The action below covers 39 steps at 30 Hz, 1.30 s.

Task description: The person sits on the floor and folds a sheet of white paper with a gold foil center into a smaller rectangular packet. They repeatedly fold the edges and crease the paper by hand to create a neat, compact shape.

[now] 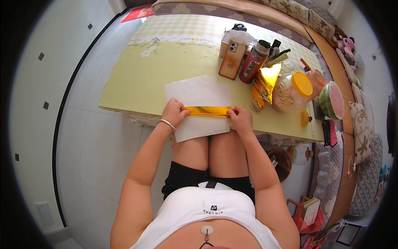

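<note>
Between my two hands a strip of shiny gold foil paper [207, 111] is stretched level, with fold lines running along its length. My left hand [174, 112] pinches its left end, and a pale bangle circles that wrist. At the other end, my right hand [241, 119] has closed its fingers on the foil. White paper sheets [198, 92] lie under the strip at the table's near edge, partly overhanging it. To the right on the table are more gold foil sheets [269, 79] and a bunch of folded gold pieces [259, 95].
A phone [233, 59] leans upright near a dark red bottle [253, 62]. Right of the foil stand a yellow-lidded jar [286, 93] and a watermelon half [331, 101]. The green-yellow table cover [132, 83] reaches the near edge. A brown bin [280, 164] stands below, by my right knee.
</note>
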Each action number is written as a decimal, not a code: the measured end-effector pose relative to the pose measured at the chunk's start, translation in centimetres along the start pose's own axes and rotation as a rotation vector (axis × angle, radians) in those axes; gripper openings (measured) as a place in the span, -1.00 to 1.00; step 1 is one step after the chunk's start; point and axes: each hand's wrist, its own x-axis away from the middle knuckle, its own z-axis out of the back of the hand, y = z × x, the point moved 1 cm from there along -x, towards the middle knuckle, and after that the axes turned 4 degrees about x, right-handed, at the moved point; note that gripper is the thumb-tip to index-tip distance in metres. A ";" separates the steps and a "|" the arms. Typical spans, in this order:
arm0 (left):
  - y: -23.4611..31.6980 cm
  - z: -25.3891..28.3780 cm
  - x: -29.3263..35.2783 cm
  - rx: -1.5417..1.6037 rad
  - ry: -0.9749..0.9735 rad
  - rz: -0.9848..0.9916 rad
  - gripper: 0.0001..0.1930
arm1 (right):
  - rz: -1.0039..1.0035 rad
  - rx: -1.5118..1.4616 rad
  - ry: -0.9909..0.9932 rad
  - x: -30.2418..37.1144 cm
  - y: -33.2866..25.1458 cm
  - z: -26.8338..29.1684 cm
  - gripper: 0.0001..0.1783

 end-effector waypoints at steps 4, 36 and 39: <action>0.7 0.3 -0.3 -0.063 -0.094 0.081 -0.78 | 0.023 0.093 0.014 0.3 -0.1 0.0 -0.79; 0.9 0.3 -0.4 -0.079 -0.023 0.004 -0.70 | 0.243 0.259 0.166 3.0 -1.4 -0.4 -0.88; 0.9 0.2 -0.3 -0.067 -0.024 0.024 -0.70 | 0.435 0.407 0.196 3.7 -1.5 -1.0 -0.74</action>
